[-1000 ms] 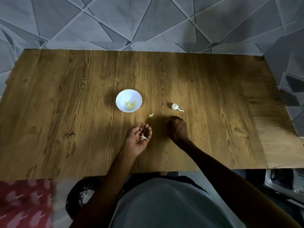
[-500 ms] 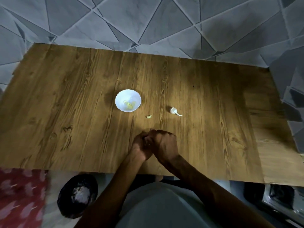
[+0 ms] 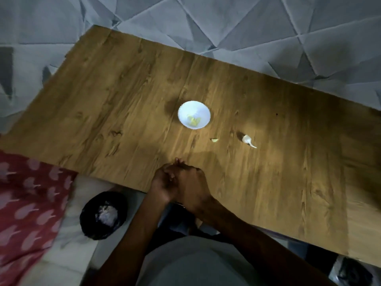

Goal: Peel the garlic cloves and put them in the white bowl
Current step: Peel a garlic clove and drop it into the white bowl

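The white bowl (image 3: 203, 112) stands mid-table with yellowish peeled cloves (image 3: 193, 121) inside. Near it on the wood lie a small peeled clove (image 3: 214, 139) and, further right, a white unpeeled garlic piece with a stem (image 3: 247, 139). My left hand (image 3: 161, 183) and my right hand (image 3: 194, 187) are pressed together at the table's near edge. The left is cupped with curled fingers, and the right lies over it with its fingers tucked into the left palm. What sits between them is almost hidden; only a pale speck shows.
The wooden table (image 3: 268, 193) runs diagonally over a grey patterned floor. Below its near edge on the left stands a black bin bag (image 3: 90, 221) holding white peels. A red patterned cloth (image 3: 26, 203) lies at the far left.
A second ago my left palm lay open with garlic skins on it and the right hand was apart. The hands have joined and drawn toward the near edge. The view swung left.
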`<state>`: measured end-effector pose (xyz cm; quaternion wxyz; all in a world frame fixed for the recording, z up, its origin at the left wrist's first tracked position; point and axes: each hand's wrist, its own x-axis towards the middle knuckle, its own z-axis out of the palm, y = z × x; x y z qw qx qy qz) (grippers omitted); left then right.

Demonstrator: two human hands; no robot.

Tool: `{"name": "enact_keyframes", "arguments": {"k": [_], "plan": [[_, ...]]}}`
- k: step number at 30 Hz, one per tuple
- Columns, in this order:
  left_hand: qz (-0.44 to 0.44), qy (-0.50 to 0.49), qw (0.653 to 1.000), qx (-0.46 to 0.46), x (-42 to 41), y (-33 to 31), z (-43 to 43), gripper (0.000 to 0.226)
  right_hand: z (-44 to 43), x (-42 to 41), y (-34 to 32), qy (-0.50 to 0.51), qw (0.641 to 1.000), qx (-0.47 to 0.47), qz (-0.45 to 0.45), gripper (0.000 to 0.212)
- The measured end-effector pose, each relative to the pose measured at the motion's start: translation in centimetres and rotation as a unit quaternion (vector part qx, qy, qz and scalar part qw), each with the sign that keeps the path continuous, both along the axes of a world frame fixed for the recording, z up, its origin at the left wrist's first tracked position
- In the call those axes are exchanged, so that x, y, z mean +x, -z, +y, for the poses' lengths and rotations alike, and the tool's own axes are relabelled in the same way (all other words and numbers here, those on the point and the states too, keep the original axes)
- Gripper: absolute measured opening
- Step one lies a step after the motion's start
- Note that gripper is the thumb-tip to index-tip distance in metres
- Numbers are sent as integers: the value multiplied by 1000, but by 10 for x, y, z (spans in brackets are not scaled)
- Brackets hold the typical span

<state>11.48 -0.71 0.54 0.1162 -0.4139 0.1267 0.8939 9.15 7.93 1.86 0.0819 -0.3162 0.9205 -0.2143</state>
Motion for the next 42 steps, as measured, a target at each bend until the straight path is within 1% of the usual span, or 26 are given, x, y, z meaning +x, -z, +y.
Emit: {"name": "enact_keyframes", "arguments": {"k": [1, 2, 3, 5, 6, 8, 11, 14, 17, 19, 21, 22, 24, 25, 27, 29, 31, 32, 34, 35, 36, 38, 39, 40, 41, 42], "plan": [[-16, -2, 1000, -11, 3, 5, -13, 30, -7, 5, -5, 10, 999, -42, 6, 14], [-3, -18, 1000, -7, 11, 6, -29, 30, -20, 12, -12, 11, 996, -83, 15, 16], [0, -40, 999, -9, 18, 13, -47, 25, -32, 19, -17, 7, 992, -126, -9, 19], [-10, -72, 997, -3, 45, 13, -83, 8, -67, 37, -19, -4, 972, -204, -118, 25], [-29, -97, 995, -10, 60, 18, -101, 6, -85, 46, -18, 0, 960, -227, -166, 27], [-60, -170, 983, -25, 96, 28, -144, 25, -130, 72, -5, 12, 938, -241, -249, 27], [-128, -258, 957, -31, 149, 56, -204, 29, -192, 114, 29, 29, 909, -234, -345, 34], [-187, -288, 939, -36, 197, 113, -261, 31, -248, 158, 97, 17, 915, -183, -359, 29], [-233, -315, 920, -35, 242, 223, -315, 33, -299, 203, 194, -11, 904, -139, -404, 30], [-249, -340, 907, -15, 262, 295, -340, 32, -318, 230, 258, -51, 897, -112, -425, 32], [-238, -362, 901, 15, 279, 372, -357, 33, -332, 257, 329, -96, 889, -74, -441, 39], [-222, -383, 896, 32, 287, 412, -364, 38, -339, 268, 367, -112, 880, -50, -459, 38], [-183, -410, 892, 47, 295, 475, -372, 53, -353, 278, 428, -105, 852, 5, -513, 34], [-174, -423, 888, 45, 298, 505, -375, 57, -362, 282, 462, -102, 831, 35, -545, 37], [-178, -441, 878, 46, 300, 552, -381, 61, -384, 280, 516, -104, 808, 59, -577, 42], [-157, -448, 878, 65, 299, 577, -385, 63, -405, 268, 561, -77, 806, 60, -584, 43], [-115, -438, 889, 72, 295, 581, -389, 62, -417, 252, 603, -48, 824, 129, -549, 43], [-119, -421, 897, 65, 294, 580, -390, 58, -418, 244, 617, -40, 835, 156, -526, 44], [-158, -385, 908, 46, 297, 577, -391, 48, -411, 229, 627, -10, 864, 184, -468, 42], [-173, -364, 915, 36, 299, 568, -392, 46, -407, 221, 616, 3, 872, 188, -453, 41], [-185, -343, 921, 21, 303, 560, -392, 45, -401, 218, 604, 21, 870, 184, -457, 39], [-210, -308, 928, -14, 307, 529, -390, 42, -393, 218, 552, 54, 869, 154, -467, 31], [-222, -296, 929, -26, 309, 513, -387, 41, -387, 221, 526, 49, 881, 134, -452, 26], [-227, -281, 932, -38, 308, 486, -384, 41, -379, 222, 496, 35, 893, 113, -434, 22], [-229, -273, 933, -48, 308, 458, -380, 40, -374, 225, 468, 27, 894, 96, -437, 21], [-226, -273, 934, -57, 305, 421, -375, 38, -369, 228, 433, 25, 887, 76, -454, 27]]}}
